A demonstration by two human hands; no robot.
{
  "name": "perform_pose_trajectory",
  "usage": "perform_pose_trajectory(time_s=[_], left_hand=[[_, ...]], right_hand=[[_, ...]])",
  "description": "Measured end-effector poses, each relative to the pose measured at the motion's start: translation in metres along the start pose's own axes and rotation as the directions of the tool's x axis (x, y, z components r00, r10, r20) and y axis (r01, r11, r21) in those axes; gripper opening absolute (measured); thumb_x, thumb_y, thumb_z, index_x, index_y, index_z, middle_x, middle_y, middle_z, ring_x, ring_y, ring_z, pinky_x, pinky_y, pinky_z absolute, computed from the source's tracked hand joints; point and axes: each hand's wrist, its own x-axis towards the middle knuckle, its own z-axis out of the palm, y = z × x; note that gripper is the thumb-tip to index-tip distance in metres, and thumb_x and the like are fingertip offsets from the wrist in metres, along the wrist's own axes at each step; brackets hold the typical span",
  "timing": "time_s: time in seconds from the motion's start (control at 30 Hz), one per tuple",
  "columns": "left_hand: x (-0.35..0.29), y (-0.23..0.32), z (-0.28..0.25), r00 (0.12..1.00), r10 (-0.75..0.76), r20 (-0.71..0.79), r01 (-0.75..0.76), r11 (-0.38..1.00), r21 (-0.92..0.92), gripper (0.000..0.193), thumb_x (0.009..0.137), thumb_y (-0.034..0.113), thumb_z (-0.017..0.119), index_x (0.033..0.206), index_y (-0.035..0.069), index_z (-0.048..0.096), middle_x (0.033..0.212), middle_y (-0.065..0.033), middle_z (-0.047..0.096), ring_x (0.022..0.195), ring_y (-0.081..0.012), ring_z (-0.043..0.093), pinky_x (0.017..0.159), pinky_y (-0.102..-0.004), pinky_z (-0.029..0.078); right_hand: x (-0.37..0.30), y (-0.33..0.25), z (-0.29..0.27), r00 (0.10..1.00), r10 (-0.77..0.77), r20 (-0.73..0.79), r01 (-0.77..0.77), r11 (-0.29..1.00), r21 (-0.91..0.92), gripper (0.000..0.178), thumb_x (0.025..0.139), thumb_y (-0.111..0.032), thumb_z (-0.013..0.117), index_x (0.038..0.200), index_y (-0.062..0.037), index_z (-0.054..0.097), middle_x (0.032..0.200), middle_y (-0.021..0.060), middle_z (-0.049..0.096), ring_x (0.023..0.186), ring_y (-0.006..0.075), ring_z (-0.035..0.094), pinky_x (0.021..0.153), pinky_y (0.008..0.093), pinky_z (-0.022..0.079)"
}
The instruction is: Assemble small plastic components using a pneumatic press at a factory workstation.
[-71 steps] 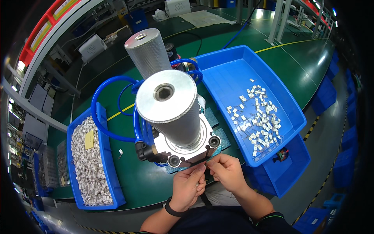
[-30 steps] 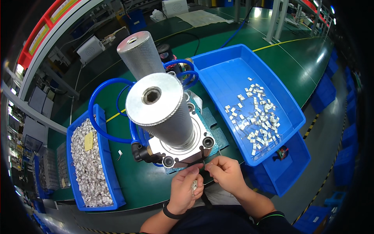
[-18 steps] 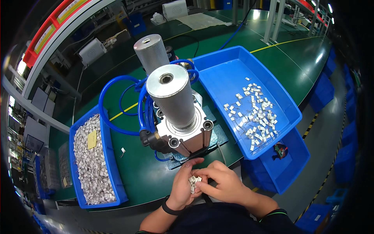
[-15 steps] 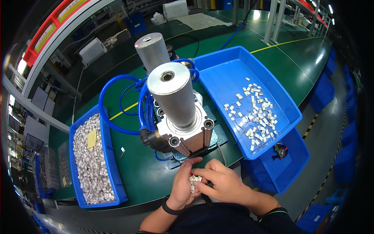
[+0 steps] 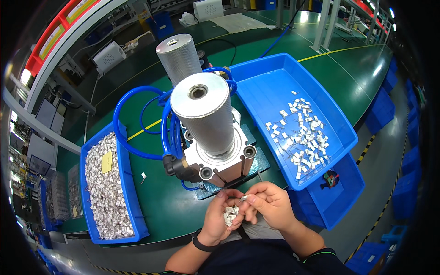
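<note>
Cupped in my left hand [image 5: 215,219] is a small pile of white rectangular parts with thin wire leads [image 5: 230,215]. My right hand [image 5: 271,207] pinches a single white part [image 5: 244,198] between thumb and fingertips, just beside the left fingers. Both hands are close together at the table's near edge, right in front of a pneumatic fixture [image 5: 217,158]. The fixture has a metal block body and two silver knurled cylinders [image 5: 204,119]. Its lower front is partly hidden behind my fingers.
A blue tray [image 5: 141,215] heaped with white parts and bearing a yellow note stands at left. One loose part [image 5: 143,176] lies beside it. At right, a larger blue tray [image 5: 261,80] holds scattered parts above another blue bin [image 5: 341,206]. Blue air hoses [image 5: 120,133] loop left of the fixture.
My right hand has drawn slightly right and up from the pile in my left palm, and a single white part now shows in its fingertips. The left hand stays nearly in place.
</note>
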Motion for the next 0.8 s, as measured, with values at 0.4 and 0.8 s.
perform_pose_trajectory(time_s=[0.4, 0.8], left_hand=[[-0.003, -0.001, 0.005, 0.987, 0.104, -0.122, -0.080, 0.979, 0.187, 0.017, 0.091, 0.011, 0.052, 0.101, -0.002, 0.058, 0.067, -0.0067, 0.055, 0.044, -0.0068, 0.041, 0.035, -0.0179, 0.028], [0.003, 0.001, 0.007, 0.968, 0.163, -0.189, -0.116, 0.964, 0.239, 0.013, 0.091, 0.008, 0.056, 0.095, -0.004, 0.061, 0.061, -0.0028, 0.048, 0.043, -0.0076, 0.038, 0.035, -0.0206, 0.025]], right_hand=[[0.001, 0.006, 0.002, 0.997, -0.041, -0.064, 0.025, 0.974, -0.227, 0.021, 0.086, 0.000, 0.061, 0.103, 0.0076, 0.050, 0.086, 0.0143, 0.063, 0.076, 0.0150, 0.066, 0.063, 0.0249, 0.055], [0.004, 0.006, -0.002, 0.978, 0.189, -0.086, -0.203, 0.959, -0.196, 0.014, 0.089, -0.011, 0.061, 0.091, 0.0025, 0.057, 0.073, 0.0042, 0.060, 0.057, 0.0056, 0.054, 0.047, 0.0183, 0.042]])
